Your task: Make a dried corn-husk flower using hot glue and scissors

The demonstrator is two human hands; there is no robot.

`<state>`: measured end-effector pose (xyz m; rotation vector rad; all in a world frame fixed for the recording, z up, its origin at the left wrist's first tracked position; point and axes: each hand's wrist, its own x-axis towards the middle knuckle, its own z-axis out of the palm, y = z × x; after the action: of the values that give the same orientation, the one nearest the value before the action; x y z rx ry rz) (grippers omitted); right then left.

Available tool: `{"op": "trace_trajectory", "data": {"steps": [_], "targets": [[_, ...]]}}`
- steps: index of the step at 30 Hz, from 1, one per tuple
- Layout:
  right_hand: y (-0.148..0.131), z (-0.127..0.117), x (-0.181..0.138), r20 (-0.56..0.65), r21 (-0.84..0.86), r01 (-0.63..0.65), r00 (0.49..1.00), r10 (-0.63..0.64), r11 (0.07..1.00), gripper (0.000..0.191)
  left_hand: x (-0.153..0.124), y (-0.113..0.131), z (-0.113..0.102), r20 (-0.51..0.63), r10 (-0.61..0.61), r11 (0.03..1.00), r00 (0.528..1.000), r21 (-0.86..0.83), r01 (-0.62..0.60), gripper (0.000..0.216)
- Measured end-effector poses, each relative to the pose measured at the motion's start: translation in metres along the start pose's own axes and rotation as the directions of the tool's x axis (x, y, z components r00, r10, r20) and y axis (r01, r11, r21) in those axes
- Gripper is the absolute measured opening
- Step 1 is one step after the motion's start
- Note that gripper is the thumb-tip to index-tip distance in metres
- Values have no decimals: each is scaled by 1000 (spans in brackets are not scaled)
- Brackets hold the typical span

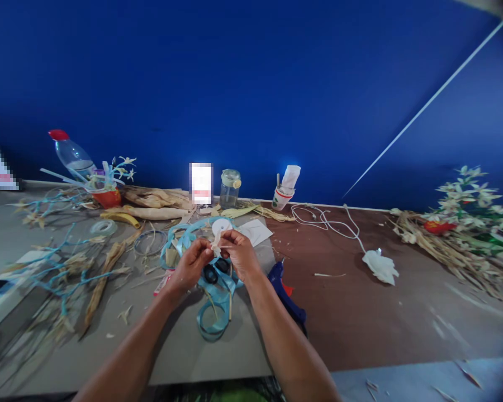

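In the head view, my left hand (193,263) and my right hand (242,257) meet over the middle of the table. Both are closed in a pinch on a small pale husk flower (216,244), whose thin petals stick out between the fingertips. Under and behind my hands lies light-blue ribbon (213,322), loosely looped. A black-handled tool (210,274), perhaps scissors, lies on the ribbon, partly hidden. Just beyond my fingertips is a white spool (222,224). To the right of my right forearm rests a dark blue glue gun (288,298) with a red trigger.
Blue-wrapped stems (69,285) and dried husks (155,198) spread over the left and back. A tilted bottle (73,153), a glass jar (230,188) and a paper cup (283,196) stand by the blue wall. A white cable (354,226) and white-flowered branches (469,195) lie right.
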<state>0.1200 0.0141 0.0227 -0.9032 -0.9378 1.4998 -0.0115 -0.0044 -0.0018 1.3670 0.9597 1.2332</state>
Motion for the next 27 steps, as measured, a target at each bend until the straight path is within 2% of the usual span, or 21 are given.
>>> {"op": "trace_trajectory", "data": {"steps": [5, 12, 17, 22, 27], "targets": [[-4, 1, -3, 26, -124, 46, 999, -43, 991, 14, 0, 5, -2, -58, 29, 996, 998, 86, -24, 31], [-6, -2, -5, 57, -277, 122, 992, -111, 953, 10, 2, 2, -2, -126, 71, 994, 989, 87, -60, 29], [-4, -6, -3, 104, -311, 151, 987, -125, 938, 13, 3, -1, -2, -154, 43, 998, 987, 48, -36, 30], [-7, -6, -4, 120, -392, 226, 974, -194, 892, 13, 5, -2, -6, -174, 80, 995, 982, 73, -68, 27], [-9, -6, -5, 128, -414, 285, 959, -254, 865, 13, 6, -1, -8, -163, 65, 996, 985, 67, -55, 28]]}}
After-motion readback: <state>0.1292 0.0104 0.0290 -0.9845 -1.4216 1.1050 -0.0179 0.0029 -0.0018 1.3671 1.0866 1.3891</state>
